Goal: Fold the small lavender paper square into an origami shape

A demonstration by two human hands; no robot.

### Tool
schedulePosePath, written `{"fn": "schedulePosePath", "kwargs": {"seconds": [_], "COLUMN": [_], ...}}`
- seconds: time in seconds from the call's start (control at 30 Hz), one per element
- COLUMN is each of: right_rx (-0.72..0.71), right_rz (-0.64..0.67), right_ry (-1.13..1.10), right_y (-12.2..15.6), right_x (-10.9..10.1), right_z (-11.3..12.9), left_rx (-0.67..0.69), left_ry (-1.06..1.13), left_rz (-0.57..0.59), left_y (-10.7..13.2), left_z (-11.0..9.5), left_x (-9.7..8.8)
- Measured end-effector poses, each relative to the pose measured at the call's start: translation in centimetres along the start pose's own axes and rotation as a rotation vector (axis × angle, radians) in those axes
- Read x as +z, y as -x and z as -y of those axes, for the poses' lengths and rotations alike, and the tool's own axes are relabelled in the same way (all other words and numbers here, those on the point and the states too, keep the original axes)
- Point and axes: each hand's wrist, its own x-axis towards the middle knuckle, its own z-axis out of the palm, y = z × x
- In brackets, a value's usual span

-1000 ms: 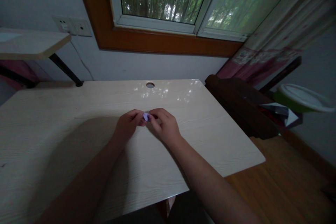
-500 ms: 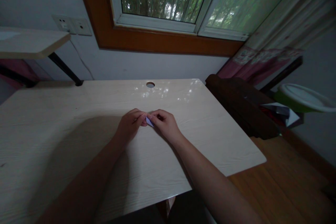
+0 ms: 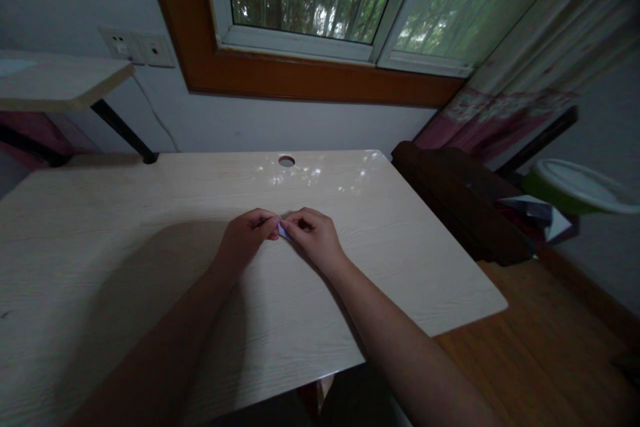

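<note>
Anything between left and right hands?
Yes, in the head view: a small purple piece, partly hidden, held between the left hand and right hand.

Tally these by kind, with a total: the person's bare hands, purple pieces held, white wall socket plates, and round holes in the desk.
Bare hands: 2 (left hand, right hand)
Small light-purple piece, pinched between both hands: 1
White rectangular wall socket plates: 2
Round hole in the pale wood-grain desk: 1
Total: 6
</note>
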Motion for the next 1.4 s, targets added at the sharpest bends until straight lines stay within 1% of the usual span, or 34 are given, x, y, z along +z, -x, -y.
{"fn": "schedulePosePath", "kwargs": {"seconds": [0.13,0.27,0.37,0.63,0.73,0.9,1.07,1.17,1.4], "right_rx": [-0.009,0.06,0.104,0.14,0.164,0.191,0.23,0.231,0.234], "right_rz": [0.0,0.017,0.019,0.01,0.014,0.018,0.021,0.02,0.038], "right_ry": [-0.009,-0.082,-0.127,-0.16,-0.185,-0.231,-0.257,-0.249,-0.258], "right_y": [0.0,0.0,0.1,0.2,0.1,0.1,0.0,0.0,0.1], "right_x": [0.1,0.2,0.4,0.5,0.4,0.3,0.3,0.3,0.0], "right_z": [0.1,-0.2,-0.4,0.0,-0.1,-0.3,-0.3,-0.4,-0.4], "left_rx": [0.012,0.037,0.105,0.159,0.125,0.043,0.011,-0.017,-0.005], "left_ry": [-0.068,-0.129,-0.227,-0.339,-0.31,-0.166,-0.087,-0.039,-0.018], "left_rz": [0.002,0.003,0.007,-0.022,-0.03,-0.06,-0.094,-0.086,-0.084], "left_y": [0.1,0.2,0.3,0.2,0.2,-0.1,-0.3,-0.2,-0.3], "left_z": [-0.4,-0.9,-1.2,-1.1,-1.2,-0.7,-0.4,-0.4,0.0], "left_x": [-0.1,-0.2,-0.3,-0.3,-0.2,-0.4,-0.6,-0.6,-0.6]}}
